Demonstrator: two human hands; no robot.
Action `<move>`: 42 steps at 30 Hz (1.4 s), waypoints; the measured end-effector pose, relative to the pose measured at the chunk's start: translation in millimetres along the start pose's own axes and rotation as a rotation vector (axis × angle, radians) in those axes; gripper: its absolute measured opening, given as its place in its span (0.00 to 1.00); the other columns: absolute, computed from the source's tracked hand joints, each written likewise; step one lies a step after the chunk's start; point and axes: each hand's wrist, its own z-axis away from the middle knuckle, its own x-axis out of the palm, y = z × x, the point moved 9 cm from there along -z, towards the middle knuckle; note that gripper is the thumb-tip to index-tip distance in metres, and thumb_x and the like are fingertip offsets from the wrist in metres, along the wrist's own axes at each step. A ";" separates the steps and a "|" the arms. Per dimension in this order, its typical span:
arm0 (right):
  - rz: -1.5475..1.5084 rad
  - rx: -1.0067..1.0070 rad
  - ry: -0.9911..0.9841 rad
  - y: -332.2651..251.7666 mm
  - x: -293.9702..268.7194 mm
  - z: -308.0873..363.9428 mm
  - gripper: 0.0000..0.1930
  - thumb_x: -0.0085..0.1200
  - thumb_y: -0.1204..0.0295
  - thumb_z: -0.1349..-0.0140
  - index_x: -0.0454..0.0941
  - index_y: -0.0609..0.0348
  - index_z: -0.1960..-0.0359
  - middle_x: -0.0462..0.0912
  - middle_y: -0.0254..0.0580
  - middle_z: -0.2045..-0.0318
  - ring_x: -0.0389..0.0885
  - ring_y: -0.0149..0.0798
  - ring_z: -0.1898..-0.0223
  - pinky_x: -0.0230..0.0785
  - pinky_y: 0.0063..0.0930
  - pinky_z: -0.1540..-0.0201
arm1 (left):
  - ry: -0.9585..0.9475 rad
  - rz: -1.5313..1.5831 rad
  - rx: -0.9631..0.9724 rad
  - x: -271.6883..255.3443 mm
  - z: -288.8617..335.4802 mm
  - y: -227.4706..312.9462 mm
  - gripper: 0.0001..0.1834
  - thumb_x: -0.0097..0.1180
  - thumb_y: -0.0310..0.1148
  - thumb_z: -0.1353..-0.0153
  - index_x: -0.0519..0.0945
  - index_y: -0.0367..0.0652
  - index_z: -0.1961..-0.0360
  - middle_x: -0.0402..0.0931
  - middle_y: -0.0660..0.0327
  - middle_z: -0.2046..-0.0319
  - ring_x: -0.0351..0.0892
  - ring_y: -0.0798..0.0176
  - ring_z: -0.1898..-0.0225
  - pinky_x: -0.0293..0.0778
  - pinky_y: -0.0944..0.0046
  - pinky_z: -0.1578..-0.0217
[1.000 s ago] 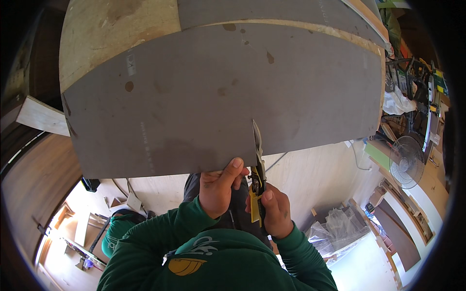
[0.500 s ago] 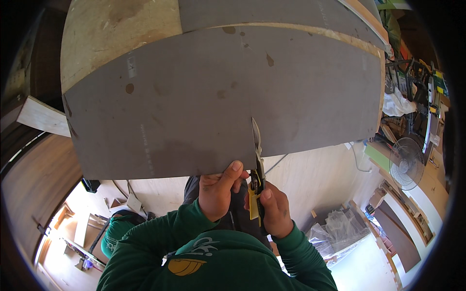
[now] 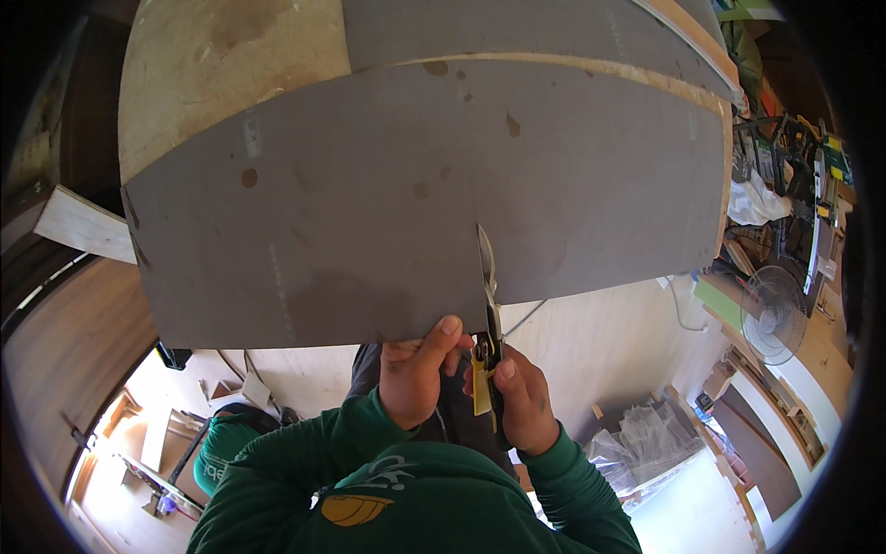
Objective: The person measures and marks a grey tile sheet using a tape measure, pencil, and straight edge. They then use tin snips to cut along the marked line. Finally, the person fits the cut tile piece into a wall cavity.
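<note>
A large grey-brown sheet [image 3: 369,212] with darker stains lies across the table, its near edge reaching out towards my body. My left hand [image 3: 415,377] pinches that edge, thumb on top and fingers underneath. In my right hand [image 3: 524,397] is a pair of snips [image 3: 489,291] with yellow and black handles. Their long blades point away from me at a cut line in the sheet, right beside my left thumb. To the right of the blades the near edge sits farther back than on the left. The lower blade is hidden by the sheet.
Bare plywood [image 3: 221,74] shows at the back left, beside another grey-brown sheet [image 3: 480,28]. On the right stand a fan [image 3: 773,316] and a bench cluttered with tools. Clear plastic wrap [image 3: 641,439] lies lower right. A person in a green cap [image 3: 221,448] is at lower left.
The sheet and its near edge appear slightly nearer to me, with my left hand shifted along with them. The snips sit almost where they were, a touch farther into the sheet.
</note>
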 end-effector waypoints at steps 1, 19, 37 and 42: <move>0.007 0.001 0.001 -0.5 -0.1 0.2 0.32 0.44 0.44 0.24 0.78 0.70 0.53 0.82 0.41 0.69 0.80 0.34 0.65 0.73 0.30 0.60 | -0.005 -0.004 0.002 0.0 -0.4 -0.1 0.12 0.61 0.39 0.28 0.84 0.44 0.67 0.82 0.64 0.74 0.72 0.72 0.76 0.65 0.69 0.73; -0.064 0.034 0.022 1.3 0.2 -3.1 0.30 0.46 0.45 0.23 0.76 0.66 0.60 0.81 0.39 0.70 0.79 0.29 0.69 0.71 0.25 0.66 | -0.540 -1.636 0.917 48.8 7.2 103.8 0.42 0.73 0.45 0.49 0.74 0.39 0.33 0.72 0.47 0.34 0.67 0.41 0.30 0.58 0.35 0.30; -0.047 0.063 0.051 -6.3 4.9 -2.0 0.32 0.44 0.43 0.23 0.77 0.67 0.56 0.82 0.39 0.69 0.80 0.30 0.67 0.71 0.25 0.63 | -0.553 -1.838 0.916 40.8 -7.8 93.3 0.37 0.56 0.49 0.32 0.70 0.35 0.28 0.64 0.48 0.25 0.55 0.44 0.21 0.43 0.31 0.24; -0.026 0.054 0.047 -8.4 6.6 -2.3 0.30 0.43 0.44 0.22 0.77 0.65 0.59 0.81 0.37 0.70 0.79 0.29 0.68 0.71 0.25 0.65 | -0.558 -1.830 0.922 41.9 -5.6 94.8 0.35 0.54 0.48 0.30 0.71 0.35 0.29 0.64 0.48 0.25 0.56 0.43 0.22 0.43 0.31 0.24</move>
